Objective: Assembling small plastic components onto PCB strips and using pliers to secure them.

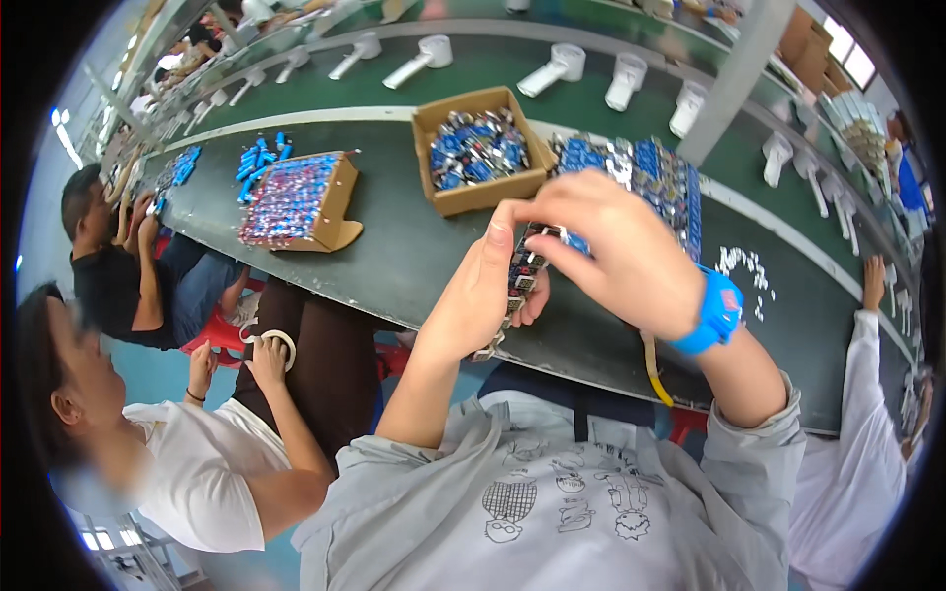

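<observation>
My left hand (471, 300) is wrapped around a row of small dark electronic parts (522, 276) with metal bits, held upright above the table's near edge. Over the top of that row my right hand (626, 241) bends down, a blue band on its wrist. Its thumb and fingers are closed together there. A bit of blue shows beneath these fingers, but what they pinch is hidden. Just beyond the hands stands an open cardboard box (463, 204) full of small blue and silver parts. Rows of blue and silver parts (665, 182) lie behind my right hand.
A second carton (335, 202) of red-and-blue pieces stands left, beside loose blue cylinders (258, 163). Small white pieces (744, 271) are scattered right. White handled housings (557, 69) line the green conveyor (493, 59) behind a metal post (739, 84). Co-workers sit left; a white sleeve (862, 374) reaches in right.
</observation>
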Demonstrator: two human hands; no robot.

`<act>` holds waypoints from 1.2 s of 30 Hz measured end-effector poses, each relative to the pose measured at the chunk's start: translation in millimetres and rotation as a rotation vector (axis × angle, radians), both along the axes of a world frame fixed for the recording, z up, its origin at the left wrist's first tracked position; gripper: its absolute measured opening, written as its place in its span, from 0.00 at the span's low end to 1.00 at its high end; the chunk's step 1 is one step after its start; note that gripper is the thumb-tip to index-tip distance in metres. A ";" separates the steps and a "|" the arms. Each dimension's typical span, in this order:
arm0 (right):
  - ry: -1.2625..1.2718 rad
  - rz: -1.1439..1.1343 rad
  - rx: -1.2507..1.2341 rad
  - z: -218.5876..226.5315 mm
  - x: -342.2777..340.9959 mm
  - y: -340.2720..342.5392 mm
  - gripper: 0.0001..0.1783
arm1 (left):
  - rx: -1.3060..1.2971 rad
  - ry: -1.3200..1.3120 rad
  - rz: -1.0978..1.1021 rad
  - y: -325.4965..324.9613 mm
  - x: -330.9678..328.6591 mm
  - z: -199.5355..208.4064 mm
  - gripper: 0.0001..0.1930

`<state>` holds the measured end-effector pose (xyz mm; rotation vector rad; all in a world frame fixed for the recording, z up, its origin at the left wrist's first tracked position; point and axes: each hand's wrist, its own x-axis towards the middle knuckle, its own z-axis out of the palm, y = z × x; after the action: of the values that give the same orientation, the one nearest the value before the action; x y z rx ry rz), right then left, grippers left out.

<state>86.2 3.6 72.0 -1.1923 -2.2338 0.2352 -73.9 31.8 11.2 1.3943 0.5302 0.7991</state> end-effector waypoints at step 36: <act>0.116 -0.297 0.033 -22.3 -19.8 133.2 0.07 | 0.588 0.843 0.410 126.0 -15.8 28.2 0.12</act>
<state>66.4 136.8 49.7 -1.4344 -1.9248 0.1435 -89.7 157.8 39.5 2.2186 1.3382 0.6834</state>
